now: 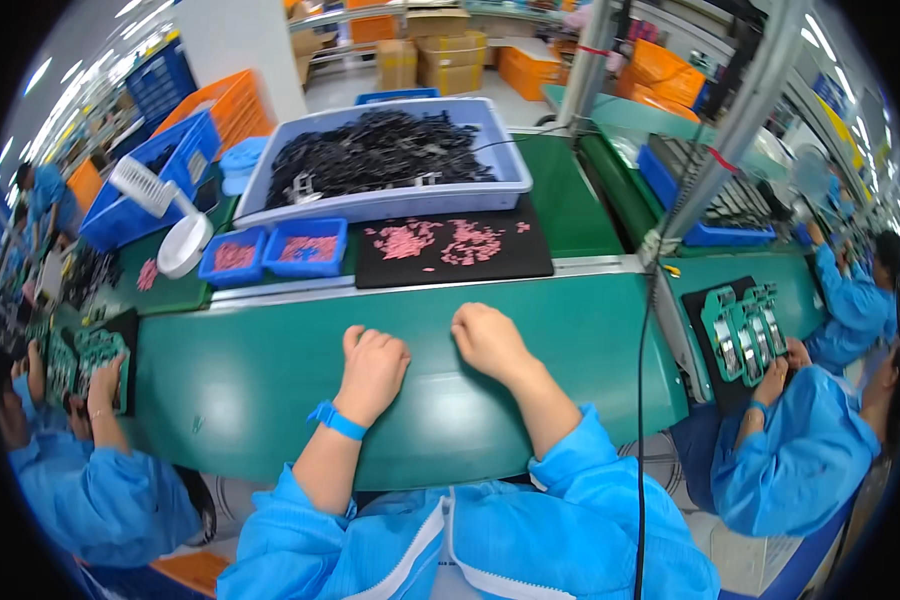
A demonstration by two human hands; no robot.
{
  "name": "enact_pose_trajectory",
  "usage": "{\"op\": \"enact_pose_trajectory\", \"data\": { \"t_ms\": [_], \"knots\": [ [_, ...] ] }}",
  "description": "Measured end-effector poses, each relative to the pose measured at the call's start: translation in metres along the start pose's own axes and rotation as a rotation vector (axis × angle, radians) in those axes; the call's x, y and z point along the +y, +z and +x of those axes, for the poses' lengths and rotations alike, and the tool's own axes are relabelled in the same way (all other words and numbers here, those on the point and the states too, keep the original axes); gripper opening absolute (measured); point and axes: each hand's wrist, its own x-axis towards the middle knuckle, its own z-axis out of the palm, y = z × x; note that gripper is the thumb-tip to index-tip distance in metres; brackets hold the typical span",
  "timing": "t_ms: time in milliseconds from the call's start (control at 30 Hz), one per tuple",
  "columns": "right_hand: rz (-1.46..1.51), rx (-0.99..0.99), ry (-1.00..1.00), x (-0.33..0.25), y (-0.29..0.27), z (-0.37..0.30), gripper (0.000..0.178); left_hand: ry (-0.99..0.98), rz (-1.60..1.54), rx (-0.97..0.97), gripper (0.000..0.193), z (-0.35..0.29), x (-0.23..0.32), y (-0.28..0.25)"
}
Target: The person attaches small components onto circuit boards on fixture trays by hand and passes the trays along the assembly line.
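Observation:
Both of my hands rest on the green work surface, apart from each other. My left hand, a blue band at its wrist, is loosely curled with the knuckles up. My right hand lies a little farther forward, its fingers folded in too. No object shows in either hand; the palms face down and are hidden. Beyond them, small pink pieces lie in two loose groups on a black mat. Two small blue trays of similar pink pieces stand left of the mat.
A large grey-blue bin of black parts stands behind the mat. A white fan is at the left. A black cable runs down at my right. Co-workers at both sides handle green fixtures. A metal post rises at the right.

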Motion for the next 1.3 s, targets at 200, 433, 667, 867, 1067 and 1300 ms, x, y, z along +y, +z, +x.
{"op": "enact_pose_trajectory", "data": {
  "t_ms": [200, 433, 667, 867, 1067, 1300],
  "knots": [
    [-0.198, -0.005, 0.131, -0.002, 0.011, 0.006, 0.011, -0.005, 0.065, -0.043, 0.007, -0.003, 0.009, -0.003],
    [-0.212, -0.003, 0.109, 0.002, 0.015, 0.004, 0.017, 0.010, -0.012, -0.029, 0.008, 0.000, 0.014, -0.005],
    [-0.223, 0.047, 0.090, 0.004, 0.020, 0.002, 0.013, -0.039, -0.087, -0.063, 0.010, 0.001, 0.018, -0.007],
    [-0.173, 0.055, 0.108, 0.001, 0.021, 0.002, 0.011, -0.066, -0.083, -0.066, 0.010, -0.002, 0.016, -0.007],
    [-0.152, 0.049, 0.092, 0.003, 0.016, 0.001, 0.009, -0.053, -0.095, -0.047, 0.010, 0.001, 0.019, -0.006],
    [-0.069, 0.074, 0.095, -0.008, 0.009, -0.003, 0.015, -0.048, -0.161, -0.037, 0.010, 0.004, 0.025, -0.007]
  ]
}}
